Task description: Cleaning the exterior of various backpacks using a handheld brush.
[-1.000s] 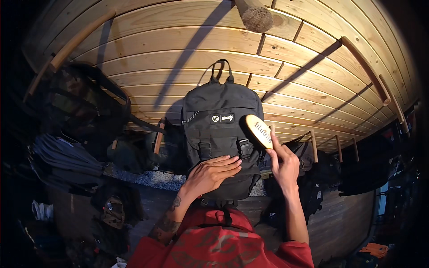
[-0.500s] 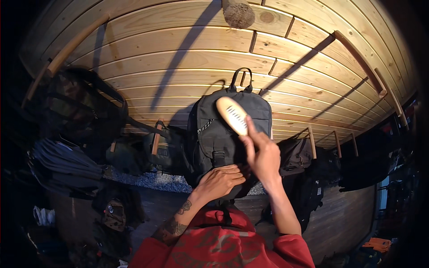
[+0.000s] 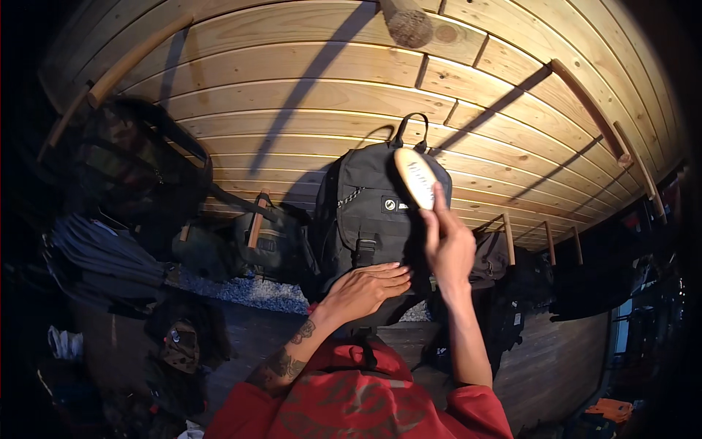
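The right hand (image 3: 449,247) has its grip closed on the lower end of an oval pale wooden brush (image 3: 415,178), which slants up and left from it, over the right side of a black backpack (image 3: 358,164). Below and left of that grip, the left hand (image 3: 369,290) lies flat, unclosed, across the backpack's lower front. A black buckle (image 3: 365,251) sits left of the right grip

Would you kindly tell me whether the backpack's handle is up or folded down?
Up: the handle arches above the backpack, wooden wall showing through.
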`<state>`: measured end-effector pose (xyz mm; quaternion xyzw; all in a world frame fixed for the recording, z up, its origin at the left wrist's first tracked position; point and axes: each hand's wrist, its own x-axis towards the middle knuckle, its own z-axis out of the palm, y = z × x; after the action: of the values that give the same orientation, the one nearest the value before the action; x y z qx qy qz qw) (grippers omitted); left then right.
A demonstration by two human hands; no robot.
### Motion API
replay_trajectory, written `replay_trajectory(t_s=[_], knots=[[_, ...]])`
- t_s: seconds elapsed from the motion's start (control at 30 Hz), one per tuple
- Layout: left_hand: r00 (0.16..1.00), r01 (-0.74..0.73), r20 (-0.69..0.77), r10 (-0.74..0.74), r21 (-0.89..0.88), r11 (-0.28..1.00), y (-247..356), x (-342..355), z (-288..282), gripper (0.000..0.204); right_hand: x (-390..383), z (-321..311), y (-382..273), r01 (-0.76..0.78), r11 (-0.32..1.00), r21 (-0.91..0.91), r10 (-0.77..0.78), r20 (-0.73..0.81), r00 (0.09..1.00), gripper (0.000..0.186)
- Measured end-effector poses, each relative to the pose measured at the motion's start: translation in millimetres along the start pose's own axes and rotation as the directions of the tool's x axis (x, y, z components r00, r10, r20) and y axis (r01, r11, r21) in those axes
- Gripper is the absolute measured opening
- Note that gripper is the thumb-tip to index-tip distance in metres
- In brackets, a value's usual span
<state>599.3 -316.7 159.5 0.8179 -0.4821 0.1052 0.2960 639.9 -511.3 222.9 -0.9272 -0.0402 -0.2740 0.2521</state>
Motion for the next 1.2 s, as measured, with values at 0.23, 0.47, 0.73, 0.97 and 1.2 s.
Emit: replay_trajectory(t_s=[0.23, 0.47, 0.73, 0.97, 1.2], knots=[[0.954, 0.241, 0.163, -0.253, 0.093, 0.966, 6, 0, 1, 0.018, -6, -1, -48, 0.179, 0.982, 0.064, -0.190, 0.253, 0.949, 0.052], [0.997, 0.076, 0.014, -0.075, -0.017, 0.997, -2, -1, -6, 0.042, 17, -6, 1, 0.057, 0.989, -0.140, -0.049, 0.055, 0.997, 0.049], [0.992, 0.127, 0.000, -0.127, -0.034, 0.991, -11, -4, -19, 0.040, -16, -13, 41, -0.075, 0.991, 0.112, 0.070, 0.048, 0.996, 0.049], [0.992, 0.128, 0.009, -0.128, -0.062, 0.990, -15, -6, -21, 0.041, -67, -23, 34, -0.168, 0.947, 0.272, 0.136, 0.131, 0.982, 0.052], [0.990, 0.136, 0.034, -0.134, -0.054, 0.989, -15, -4, -25, 0.042, -95, -52, 39, -0.303, 0.891, 0.337, 0.179, 0.353, 0.919, 0.050]])
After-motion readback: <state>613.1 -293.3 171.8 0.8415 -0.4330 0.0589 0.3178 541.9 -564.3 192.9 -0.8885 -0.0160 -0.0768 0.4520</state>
